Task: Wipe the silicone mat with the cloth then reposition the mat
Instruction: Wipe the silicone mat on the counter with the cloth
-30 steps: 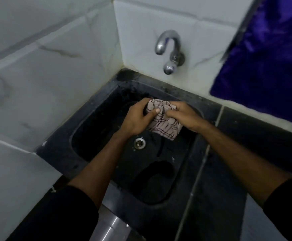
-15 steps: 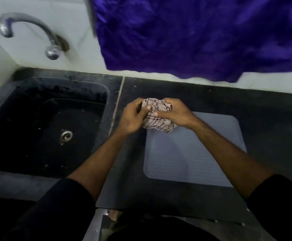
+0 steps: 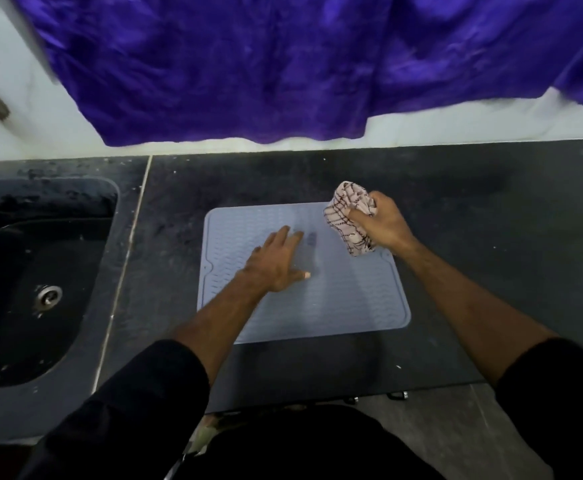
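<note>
A pale blue-grey ribbed silicone mat [image 3: 345, 299] lies flat on the dark counter, right of the sink. My left hand [image 3: 276, 261] rests palm down on the mat's middle, fingers spread, holding nothing. My right hand [image 3: 385, 225] grips a bunched white cloth with dark check lines [image 3: 347, 216] at the mat's far right corner. The lower end of the cloth touches the mat near its right edge.
A black sink [image 3: 40, 271] with a metal drain [image 3: 49, 295] sits to the left, past a pale seam in the counter [image 3: 473, 254]. A purple fabric [image 3: 283, 64] hangs on the white wall behind. The counter's front edge runs just below the mat.
The view swung right from the sink to the mat. My left hand let go of the cloth and came down flat on the mat. My right hand carried the cloth to the mat's far right corner.
</note>
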The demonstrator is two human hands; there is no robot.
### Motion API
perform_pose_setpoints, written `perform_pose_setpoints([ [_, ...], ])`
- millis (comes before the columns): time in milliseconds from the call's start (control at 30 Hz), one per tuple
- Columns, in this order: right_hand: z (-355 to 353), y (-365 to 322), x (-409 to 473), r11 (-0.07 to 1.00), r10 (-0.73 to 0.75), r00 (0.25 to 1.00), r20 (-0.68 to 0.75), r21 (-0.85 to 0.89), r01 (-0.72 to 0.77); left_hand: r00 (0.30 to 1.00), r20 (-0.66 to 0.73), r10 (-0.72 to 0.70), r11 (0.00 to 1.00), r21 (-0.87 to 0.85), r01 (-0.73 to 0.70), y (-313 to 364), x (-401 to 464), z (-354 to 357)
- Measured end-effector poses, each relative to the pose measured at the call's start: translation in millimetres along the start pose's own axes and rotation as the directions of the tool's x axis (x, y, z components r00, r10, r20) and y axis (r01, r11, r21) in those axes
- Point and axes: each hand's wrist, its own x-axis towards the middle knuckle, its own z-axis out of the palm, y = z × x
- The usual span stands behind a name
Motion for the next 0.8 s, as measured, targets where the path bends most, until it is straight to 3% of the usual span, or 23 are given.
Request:
perform_pose_setpoints([
  [100, -10.0, 12.7, 6.1, 1.000, 0.001, 1.000, -0.026, 0.005, -0.001, 0.996, 0.091, -0.001, 0.994, 0.110, -0.009, 11.5, 10.3, 9.2],
  [233, -6.6, 19.5, 15.5, 0.985, -0.117, 0.993, -0.029, -0.132, 0.112, 0.988, 0.154, 0.003, 0.986, 0.166, -0.029, 16.9, 19.4, 13.4],
  [333, 8.1, 24.3, 18.1, 0.921, -0.232, 0.967, 0.107, -0.296, 0.254, 0.977, 0.214, -0.002, 0.981, 0.189, -0.039, 15.9, 21.7, 15.8],
  [433, 28.1, 36.2, 15.8, 0.750, -0.187, 0.924, 0.334, -0.558, 0.354, 0.964, 0.262, -0.038, 0.985, 0.173, -0.009, 16.3, 23.5, 16.1],
  [533, 41.6, 50.8, 10.6, 0.660, -0.250, 0.894, 0.371, -0.610, 0.438, 0.959, 0.276, -0.069, 0.982, 0.188, 0.017, 21.3, 24.2, 15.3],
  [700, 24.1, 60.1, 18.5, 0.658, -0.271, 0.888, 0.373, -0.601, 0.453, 0.953, 0.293, -0.082, 0.984, 0.173, 0.031, 22.5, 25.4, 15.7],
  [800, 10.2, 61.2, 22.2, 0.692, -0.190, 0.935, 0.300, -0.635, 0.344, 0.952, 0.297, -0.076, 0.987, 0.155, 0.031, 21.1, 25.3, 18.4],
])
